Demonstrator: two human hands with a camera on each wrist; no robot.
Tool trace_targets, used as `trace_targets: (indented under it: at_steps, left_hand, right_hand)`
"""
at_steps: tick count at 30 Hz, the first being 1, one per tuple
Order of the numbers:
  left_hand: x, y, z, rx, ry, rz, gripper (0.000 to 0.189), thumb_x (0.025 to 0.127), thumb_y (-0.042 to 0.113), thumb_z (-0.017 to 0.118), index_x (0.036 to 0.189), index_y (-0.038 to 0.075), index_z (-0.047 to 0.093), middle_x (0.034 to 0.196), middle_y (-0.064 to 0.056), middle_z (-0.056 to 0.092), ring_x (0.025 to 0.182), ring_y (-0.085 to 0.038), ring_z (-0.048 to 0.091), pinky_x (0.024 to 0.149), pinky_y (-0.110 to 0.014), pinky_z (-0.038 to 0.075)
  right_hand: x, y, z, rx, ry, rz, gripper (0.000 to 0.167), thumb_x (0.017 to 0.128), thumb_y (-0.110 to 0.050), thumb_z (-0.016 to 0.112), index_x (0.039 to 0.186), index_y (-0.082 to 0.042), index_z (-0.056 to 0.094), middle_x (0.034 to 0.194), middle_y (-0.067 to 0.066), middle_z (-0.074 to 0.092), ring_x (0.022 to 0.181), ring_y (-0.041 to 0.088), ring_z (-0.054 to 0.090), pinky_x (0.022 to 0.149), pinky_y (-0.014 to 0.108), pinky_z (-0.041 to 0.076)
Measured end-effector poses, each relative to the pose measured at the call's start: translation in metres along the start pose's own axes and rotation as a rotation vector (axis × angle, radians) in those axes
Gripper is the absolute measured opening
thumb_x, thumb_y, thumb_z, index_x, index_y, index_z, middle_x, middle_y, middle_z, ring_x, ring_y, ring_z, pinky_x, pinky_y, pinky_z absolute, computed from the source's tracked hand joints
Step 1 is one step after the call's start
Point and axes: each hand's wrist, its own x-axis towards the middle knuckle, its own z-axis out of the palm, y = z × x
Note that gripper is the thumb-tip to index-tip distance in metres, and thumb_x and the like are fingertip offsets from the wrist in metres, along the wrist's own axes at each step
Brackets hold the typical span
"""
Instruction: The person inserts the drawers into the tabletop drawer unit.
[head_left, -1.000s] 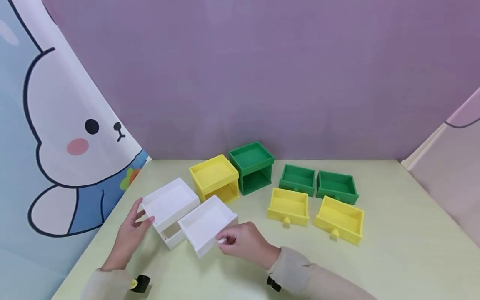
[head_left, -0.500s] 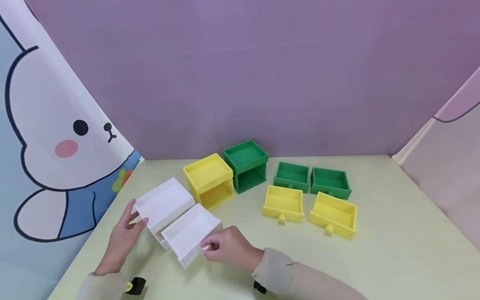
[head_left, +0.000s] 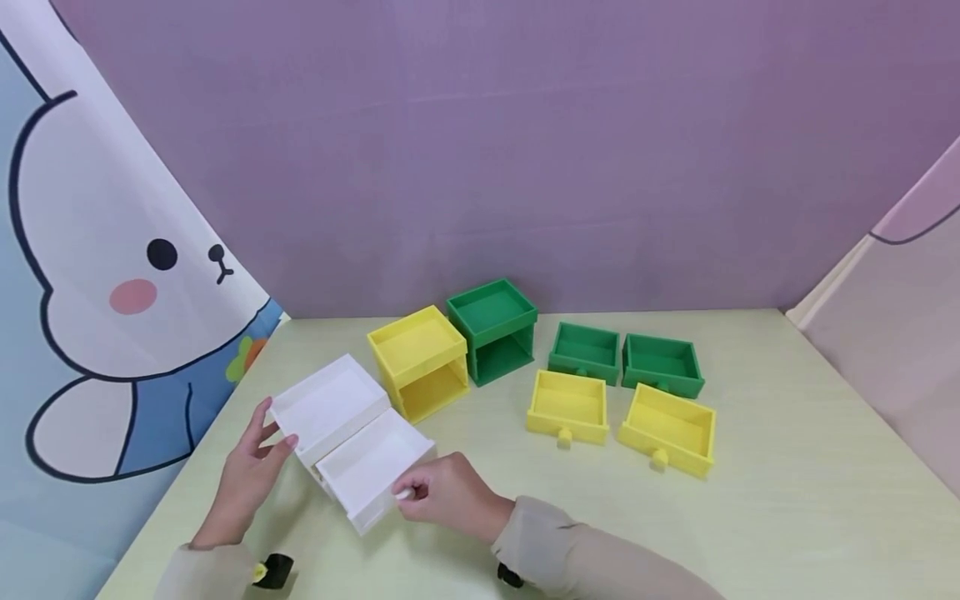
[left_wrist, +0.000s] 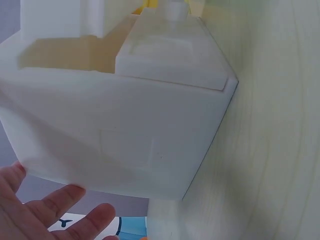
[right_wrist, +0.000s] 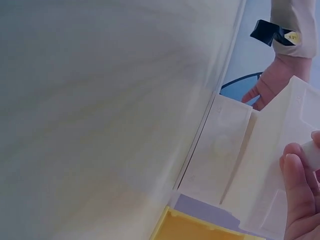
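Note:
A white mini drawer cabinet (head_left: 330,404) stands at the left with its front towards the right hand. My left hand (head_left: 251,475) holds its left side, thumb at the top edge and fingers at the back edge. A white drawer (head_left: 375,462) sits tilted at the upper opening, its rear end at or just inside it. My right hand (head_left: 450,496) pinches the round knob (right_wrist: 311,154) of this drawer between thumb and fingers. In the left wrist view, another white drawer (left_wrist: 160,52) fills the lower slot, its knob (left_wrist: 172,10) facing out.
A yellow cabinet (head_left: 417,346) and a green cabinet (head_left: 492,310) stand behind with open fronts. To the right lie two yellow drawers (head_left: 567,402), (head_left: 666,423) and two green drawers (head_left: 585,348), (head_left: 662,361). A purple backdrop (head_left: 525,150) rises behind the table.
My right hand has brought the white drawer leftward against the cabinet's upper opening, closing the gap between them. My left hand keeps its hold. The head view has shifted slightly.

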Motion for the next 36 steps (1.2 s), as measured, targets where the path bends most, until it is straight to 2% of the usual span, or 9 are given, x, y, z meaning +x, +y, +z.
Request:
trace_targets:
  at_steps: [6, 13, 23, 29, 36]
  left_hand:
    - [0.0, 0.001, 0.0, -0.006, 0.0, -0.001, 0.075, 0.101, 0.031, 0.046, 0.153, 0.027, -0.009, 0.153, -0.03, 0.015, 0.127, -0.047, 0.036, 0.102, -0.062, 0.032]
    - [0.0, 0.001, 0.001, -0.013, -0.007, 0.003, 0.075, 0.101, 0.03, 0.046, 0.153, 0.026, -0.009, 0.153, -0.031, 0.015, 0.127, -0.048, 0.036, 0.102, -0.062, 0.032]
    - [-0.001, 0.001, 0.0, -0.002, 0.009, -0.017, 0.074, 0.101, 0.029, 0.046, 0.153, 0.029, -0.007, 0.153, -0.03, 0.016, 0.127, -0.047, 0.036, 0.102, -0.06, 0.033]
    - [-0.001, -0.002, 0.0, 0.001, 0.013, -0.015, 0.073, 0.102, 0.029, 0.046, 0.153, 0.029, -0.006, 0.153, -0.03, 0.016, 0.127, -0.047, 0.037, 0.102, -0.059, 0.034]
    - [0.0, 0.0, 0.001, -0.002, 0.017, -0.02, 0.073, 0.101, 0.03, 0.046, 0.153, 0.029, -0.006, 0.153, -0.03, 0.015, 0.127, -0.047, 0.037, 0.101, -0.06, 0.034]
  right_hand:
    - [0.006, -0.005, 0.003, -0.052, -0.027, 0.028, 0.015, 0.081, 0.004, 0.07, 0.09, -0.004, 0.077, 0.07, -0.006, 0.066, 0.057, -0.008, 0.043, 0.058, 0.008, 0.042]
    - [0.01, -0.007, 0.008, -0.01, -0.028, 0.082, 0.015, 0.082, 0.003, 0.07, 0.094, -0.005, 0.077, 0.071, -0.007, 0.067, 0.055, -0.007, 0.044, 0.058, 0.009, 0.043]
    - [0.016, -0.006, 0.012, -0.055, -0.009, 0.065, 0.016, 0.082, 0.002, 0.069, 0.092, -0.006, 0.077, 0.075, -0.006, 0.07, 0.054, -0.01, 0.044, 0.059, 0.008, 0.043]
    - [0.02, -0.002, 0.014, 0.003, -0.01, 0.108, 0.015, 0.082, 0.002, 0.07, 0.094, -0.006, 0.077, 0.068, -0.009, 0.064, 0.052, -0.006, 0.043, 0.055, 0.009, 0.04]
    - [0.025, -0.001, 0.014, 0.017, -0.008, 0.144, 0.013, 0.082, 0.001, 0.071, 0.093, -0.005, 0.077, 0.07, -0.009, 0.066, 0.051, -0.005, 0.044, 0.053, 0.009, 0.04]
